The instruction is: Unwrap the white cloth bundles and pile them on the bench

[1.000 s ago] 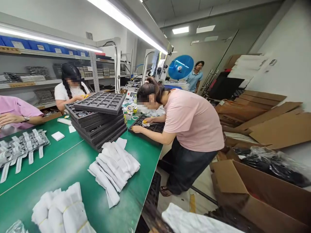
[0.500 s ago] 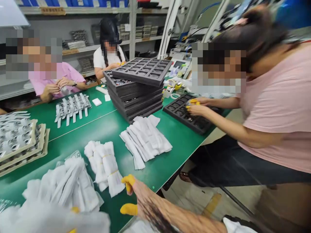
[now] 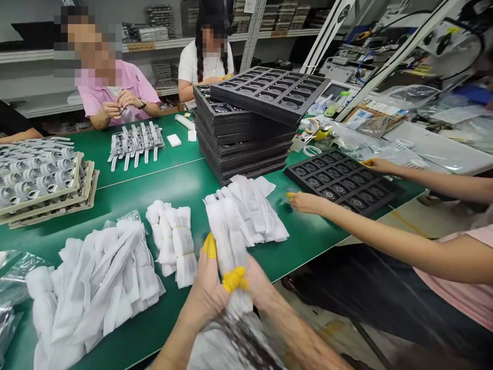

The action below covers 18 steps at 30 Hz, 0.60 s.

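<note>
My left hand (image 3: 204, 290) is closed around the lower left side of a bundle of white soft sleeves (image 3: 230, 226). From the other side my right hand (image 3: 252, 280) grips the same bundle, its yellow finger cots pressed against the front. The bundle stands tilted above the table's near edge. Just behind it lies a fanned pile of white sleeves (image 3: 262, 213). To its left are white bundles (image 3: 183, 252) tied with yellow bands, and a larger heap of loose white sleeves (image 3: 100, 288). Part of my right hand's fingers is hidden behind the bundle.
A tall stack of black foam trays (image 3: 246, 133) stands mid-table. On the right, a co-worker's hands (image 3: 308, 202) work at another black tray (image 3: 342, 180). Beige trays of watches (image 3: 46, 185) and a pack of watches (image 3: 136, 141) lie left, near two seated people.
My right hand has gone from open and empty to gripping the white bundle. My left hand brought that bundle up from the lower left. The view has shifted right.
</note>
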Motion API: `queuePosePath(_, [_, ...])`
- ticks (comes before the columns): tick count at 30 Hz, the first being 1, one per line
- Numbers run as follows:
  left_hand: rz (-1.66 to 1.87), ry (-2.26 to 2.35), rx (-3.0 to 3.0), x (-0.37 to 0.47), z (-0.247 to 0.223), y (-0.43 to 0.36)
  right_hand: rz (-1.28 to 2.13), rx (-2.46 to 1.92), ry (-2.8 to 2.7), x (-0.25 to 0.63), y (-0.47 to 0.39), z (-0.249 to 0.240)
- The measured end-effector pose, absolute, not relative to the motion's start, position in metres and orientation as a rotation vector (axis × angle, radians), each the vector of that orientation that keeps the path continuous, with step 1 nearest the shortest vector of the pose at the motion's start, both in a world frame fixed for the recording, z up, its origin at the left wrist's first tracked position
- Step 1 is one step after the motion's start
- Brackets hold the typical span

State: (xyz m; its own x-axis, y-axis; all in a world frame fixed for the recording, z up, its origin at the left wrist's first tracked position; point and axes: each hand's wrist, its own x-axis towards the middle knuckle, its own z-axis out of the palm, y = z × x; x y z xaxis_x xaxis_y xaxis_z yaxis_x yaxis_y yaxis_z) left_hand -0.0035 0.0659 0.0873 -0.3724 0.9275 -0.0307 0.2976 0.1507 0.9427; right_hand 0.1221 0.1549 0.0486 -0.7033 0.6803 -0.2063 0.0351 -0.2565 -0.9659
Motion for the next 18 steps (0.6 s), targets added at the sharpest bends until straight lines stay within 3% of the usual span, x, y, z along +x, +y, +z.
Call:
queuePosePath(2, [1.138,1.774,1.295,-0.017,0.091,0.066,2.015,-1.016,-1.41,0.138,0.19,0.058])
queuePosePath(4, [1.009,2.076,1.318,-0.035,0.089,0.064,1.885,-1.125,-1.411,0.147,0.23,0.071])
queuePosePath(8, [0.402,2.78,1.146,-0.065,0.078,0.069,1.271,-1.346,-1.911,0.141,0.291,0.092])
queuePosePath(12, [0.028,2.867,1.125,-0.075,0.074,0.088,0.726,-1.731,-2.451,0.125,0.304,0.095])
queuePosePath(18, [-0.145,2.837,1.271,-0.07,0.071,0.109,0.446,-1.764,-2.707,0.102,0.281,0.081])
